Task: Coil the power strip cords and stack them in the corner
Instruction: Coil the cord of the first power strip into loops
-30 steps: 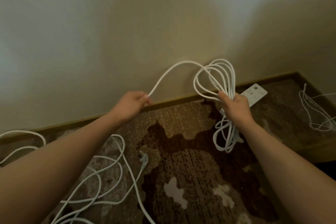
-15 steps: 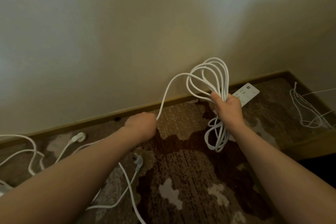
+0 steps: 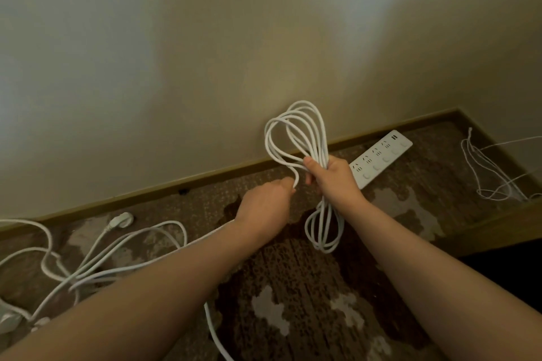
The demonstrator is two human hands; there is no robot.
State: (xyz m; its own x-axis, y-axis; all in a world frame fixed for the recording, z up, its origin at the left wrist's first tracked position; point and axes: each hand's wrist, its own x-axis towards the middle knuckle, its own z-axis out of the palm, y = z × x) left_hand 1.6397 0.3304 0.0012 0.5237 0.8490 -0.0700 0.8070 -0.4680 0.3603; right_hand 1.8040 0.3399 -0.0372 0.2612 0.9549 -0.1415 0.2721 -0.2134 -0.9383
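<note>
Loops of white cord (image 3: 305, 132) stand up out of the right hand (image 3: 331, 179) just right of centre frame, and more of the same coil hangs below the fist toward the patterned carpet (image 3: 293, 287). That grip is clenched around the gathered bundle. The left hand (image 3: 268, 202), just beside it at centre, pinches the free run of cord where it curves down from the newest loop. The power strip (image 3: 381, 158) this cord seems to belong to lies on the carpet behind the right hand, close to the baseboard (image 3: 146, 199).

The trouble I'd expect sits in the handover. If the left hand lets go before the right fist opens enough to take the new turn, the loop could spring out and the upper loops, already uneven in size, could slide apart. Opening the right grip too wide risks dropping the whole coil.

The slack trails away to the lower left of the frame, where it lies tangled with other loose cord (image 3: 88, 258) and a plug (image 3: 121, 220). Pulling more length could drag that tangle along, or snag the plug, jerking the coil.

A thinner wire (image 3: 492, 176) lies in the corner at the right edge, so a stack set there may sit on it and tip.
</note>
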